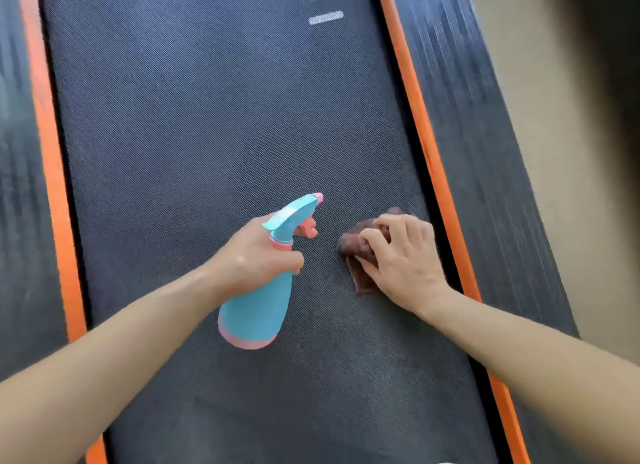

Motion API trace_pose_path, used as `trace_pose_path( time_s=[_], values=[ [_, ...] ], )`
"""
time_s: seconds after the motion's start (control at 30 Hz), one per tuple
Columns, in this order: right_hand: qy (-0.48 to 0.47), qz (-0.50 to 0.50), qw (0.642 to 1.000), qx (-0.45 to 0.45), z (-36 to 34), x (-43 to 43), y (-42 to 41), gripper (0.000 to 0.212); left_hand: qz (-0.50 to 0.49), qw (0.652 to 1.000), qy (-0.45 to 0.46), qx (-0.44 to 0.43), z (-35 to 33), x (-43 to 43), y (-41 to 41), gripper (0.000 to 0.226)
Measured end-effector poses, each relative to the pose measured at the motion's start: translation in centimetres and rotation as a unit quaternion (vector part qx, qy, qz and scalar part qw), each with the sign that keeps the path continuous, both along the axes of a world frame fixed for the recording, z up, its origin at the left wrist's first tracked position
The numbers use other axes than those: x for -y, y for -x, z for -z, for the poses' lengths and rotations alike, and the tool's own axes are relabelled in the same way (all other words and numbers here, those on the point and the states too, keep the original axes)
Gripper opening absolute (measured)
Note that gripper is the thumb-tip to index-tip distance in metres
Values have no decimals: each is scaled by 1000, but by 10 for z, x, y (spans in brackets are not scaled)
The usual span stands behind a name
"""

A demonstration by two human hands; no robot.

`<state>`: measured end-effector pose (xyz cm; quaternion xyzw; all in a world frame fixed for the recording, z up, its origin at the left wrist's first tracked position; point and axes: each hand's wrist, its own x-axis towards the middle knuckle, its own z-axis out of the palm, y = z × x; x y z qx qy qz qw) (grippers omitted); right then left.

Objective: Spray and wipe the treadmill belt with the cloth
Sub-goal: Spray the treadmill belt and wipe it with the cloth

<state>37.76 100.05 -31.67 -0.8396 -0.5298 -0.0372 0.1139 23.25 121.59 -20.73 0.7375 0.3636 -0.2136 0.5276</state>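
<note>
**Q:** Head view: where does the treadmill belt (214, 117) lie?

**A:** The dark woven belt runs from top to bottom through the centre of the frame. An orange strip (52, 159) borders it on each side, with a ribbed black side rail (485, 152) outside each strip. White marks (323, 17) sit on the belt at the upper centre. Beige floor (561, 124) shows at the right edge.

**Q:** State of the left hand (256, 256)?

**A:** Its fingers are curled round the neck of a blue-and-pink spray bottle (259, 301), just below frame centre. A finger lies at the pink trigger. The bottle is tilted, with the nozzle (317, 197) aimed toward the upper right and the base toward the lower centre.

**Q:** State of the right hand (401, 259)?

**A:** Its fingers are bent and grip a bunched brown cloth (360, 242), holding it down on the belt. The cloth lies right of centre, just beside the bottle's trigger and near the right orange strip. Part of the cloth is hidden under the hand.
</note>
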Motion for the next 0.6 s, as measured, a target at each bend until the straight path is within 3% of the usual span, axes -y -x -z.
trace_pose_path(
  time_s=[0.13, 0.6],
  values=[
    [26, -22, 999, -10, -3, 50, 30, 32, 70, 997, -3, -15, -5, 25, -13, 63],
    [58, -44, 997, -30, -8, 93, 74, 35, 96, 994, 14, -47, 3, 67, 31, 44]
  ],
)
